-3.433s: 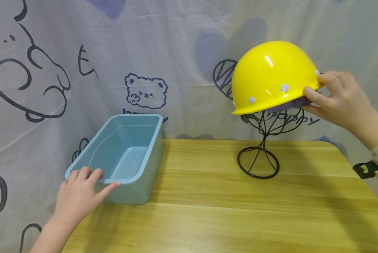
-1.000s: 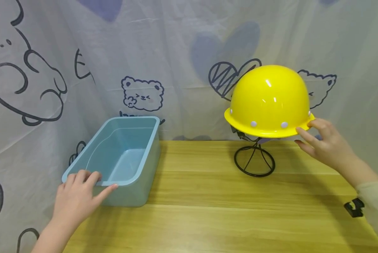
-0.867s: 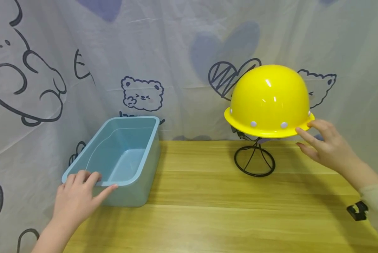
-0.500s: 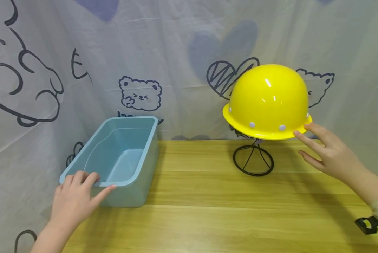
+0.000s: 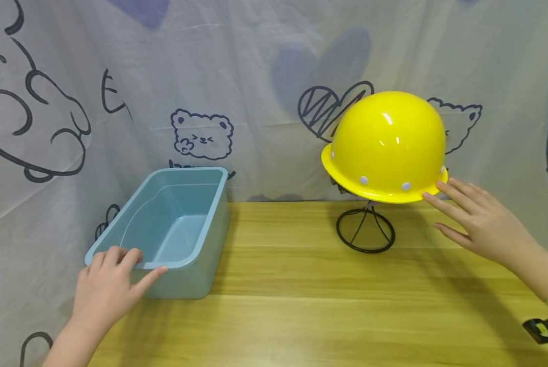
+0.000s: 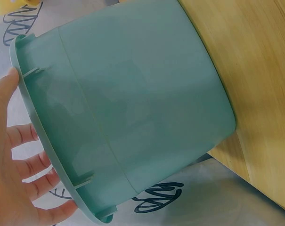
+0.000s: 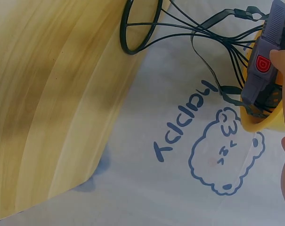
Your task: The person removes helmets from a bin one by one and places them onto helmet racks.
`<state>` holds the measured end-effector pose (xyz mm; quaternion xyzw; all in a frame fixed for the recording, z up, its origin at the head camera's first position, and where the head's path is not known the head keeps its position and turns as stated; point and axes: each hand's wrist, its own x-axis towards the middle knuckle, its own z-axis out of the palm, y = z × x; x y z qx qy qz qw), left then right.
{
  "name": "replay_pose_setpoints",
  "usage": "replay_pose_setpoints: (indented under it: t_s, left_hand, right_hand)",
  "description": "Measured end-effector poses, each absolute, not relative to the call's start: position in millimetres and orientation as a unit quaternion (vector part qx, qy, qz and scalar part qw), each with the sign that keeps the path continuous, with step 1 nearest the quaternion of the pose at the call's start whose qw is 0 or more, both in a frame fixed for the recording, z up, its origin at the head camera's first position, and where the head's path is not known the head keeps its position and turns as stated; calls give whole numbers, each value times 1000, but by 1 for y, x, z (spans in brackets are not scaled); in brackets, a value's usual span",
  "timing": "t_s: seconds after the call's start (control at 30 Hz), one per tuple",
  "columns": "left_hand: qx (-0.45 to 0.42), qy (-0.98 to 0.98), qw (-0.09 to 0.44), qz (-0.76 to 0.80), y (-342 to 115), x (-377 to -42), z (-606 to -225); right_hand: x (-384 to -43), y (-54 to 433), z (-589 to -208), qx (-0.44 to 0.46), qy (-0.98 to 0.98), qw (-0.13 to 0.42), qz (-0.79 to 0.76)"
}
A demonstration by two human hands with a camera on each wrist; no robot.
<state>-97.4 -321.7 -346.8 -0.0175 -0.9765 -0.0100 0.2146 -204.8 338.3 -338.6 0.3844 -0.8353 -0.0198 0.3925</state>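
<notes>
A yellow hard hat [image 5: 388, 148] sits on a black wire stand [image 5: 365, 230], tilted slightly, its brim lower at the right. My right hand [image 5: 489, 219] is at the brim's right edge, fingers fairly straight with the tips at the brim and the thumb apart below. Under the shell, the right wrist view shows a grey headband adjuster [image 7: 264, 56] with a red mark, and dark chin straps [image 7: 217, 19]. My left hand [image 5: 106, 285] holds the near rim of a blue-green plastic bin [image 5: 200, 250], fingers hooked over inside and thumb along the rim.
The bin stands at the left of a wood-grain table [image 5: 301, 316], close to the side curtain. A pale curtain [image 5: 255, 66] with cartoon bears and hearts hangs behind. A black wrist device [image 5: 543, 330] shows at the right sleeve.
The hard hat has come down lower onto the stand and is more level than 3.4 seconds ago. My right hand has loosened from its brim, fingers straightening. The left hand stays at the bin.
</notes>
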Motion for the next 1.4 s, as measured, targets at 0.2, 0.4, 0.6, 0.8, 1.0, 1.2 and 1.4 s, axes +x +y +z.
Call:
replay_pose_setpoints:
  t_s: [0.2, 0.4, 0.6, 0.8, 1.0, 1.2, 1.4]
  left_hand:
    - [-19, -976, 218, -9, -321, -99, -348]
    - [-27, -976, 218, -8, -320, -101, -348]
    - [-27, -985, 173, -8, -319, -99, -342]
    - [-44, -989, 142, 4, -319, -97, -332]
    - [-32, -996, 82, 15, -315, -98, -319]
    - [-29, -998, 59, 18, -310, -99, -309]
    - [-36, -998, 57, 15, -300, -103, -295]
  right_hand:
    - [-201, 339, -340, 375, -842, 386, -29]
    - [-200, 339, -342, 374, -834, 405, -25]
    - [-198, 338, -340, 373, -832, 410, -32]
    - [-196, 338, -336, 368, -834, 409, -33]
    - [-197, 338, -330, 365, -833, 414, -38]
    - [-193, 341, -322, 345, -846, 402, -56]
    - [-188, 347, -313, 330, -848, 411, -65]
